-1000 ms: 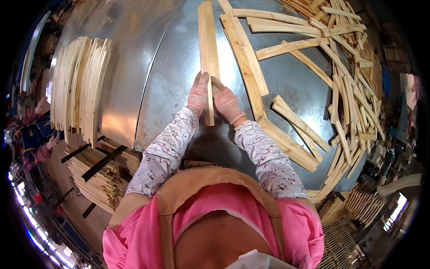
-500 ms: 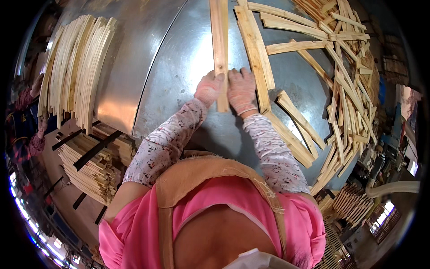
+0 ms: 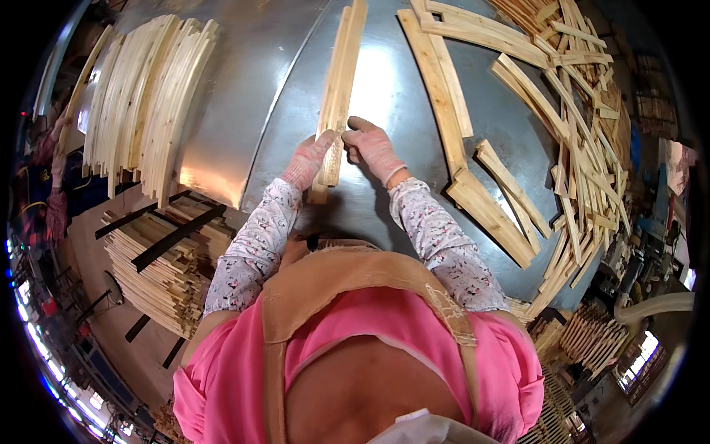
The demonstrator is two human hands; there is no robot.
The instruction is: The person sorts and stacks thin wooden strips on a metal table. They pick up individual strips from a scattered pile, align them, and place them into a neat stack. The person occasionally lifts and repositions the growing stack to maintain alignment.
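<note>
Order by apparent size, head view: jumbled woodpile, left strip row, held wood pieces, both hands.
1. Jumbled woodpile
2. Strip row
3. Held wood pieces
4. Left hand and right hand: too alike to rank

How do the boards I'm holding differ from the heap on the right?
The boards run nearly parallel, while the heap is jumbled at many angles. Your left hand grips the boards; neither hand touches the heap. The boards are few, the heap has many pieces. Both are pale wood.

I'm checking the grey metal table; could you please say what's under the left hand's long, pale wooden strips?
The grey metal table shows around the long, pale wooden strips; whatever is directly beneath is covered.
</note>
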